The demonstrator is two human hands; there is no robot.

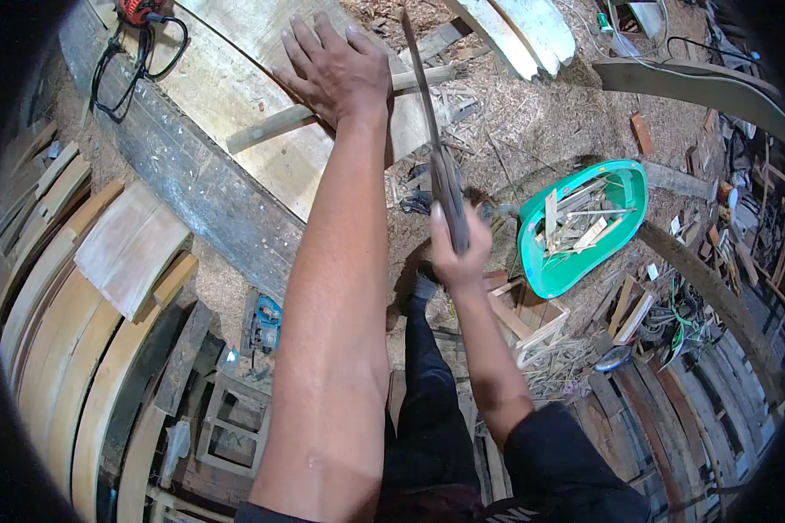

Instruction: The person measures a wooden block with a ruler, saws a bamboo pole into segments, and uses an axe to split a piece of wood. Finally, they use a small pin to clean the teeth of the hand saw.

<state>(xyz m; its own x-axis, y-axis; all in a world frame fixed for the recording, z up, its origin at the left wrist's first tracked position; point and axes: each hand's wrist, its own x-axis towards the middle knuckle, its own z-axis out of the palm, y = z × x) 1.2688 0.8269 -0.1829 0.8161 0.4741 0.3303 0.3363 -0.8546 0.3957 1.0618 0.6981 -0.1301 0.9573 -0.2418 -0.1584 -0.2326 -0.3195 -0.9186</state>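
My left hand (340, 74) lies with its fingers spread over a narrow wooden strip (266, 129), pressing it against a wide pale board (262, 170). The strip crosses the board at a slant, and its right end (427, 78) sticks out past the board's edge. In my right hand (460, 248) is a handsaw (430, 113), its handle wrapped by my fingers. The blade is seen nearly edge-on and points away from me, overlapping the strip in this view just right of my left hand.
A red power tool (139, 10) with a black cord rests at the upper left. To the right, a green tub (532, 261) holds wood offcuts. Sawdust covers the floor (532, 122). Stacked planks (70, 366) fill the lower left, near a blue tool (266, 322).
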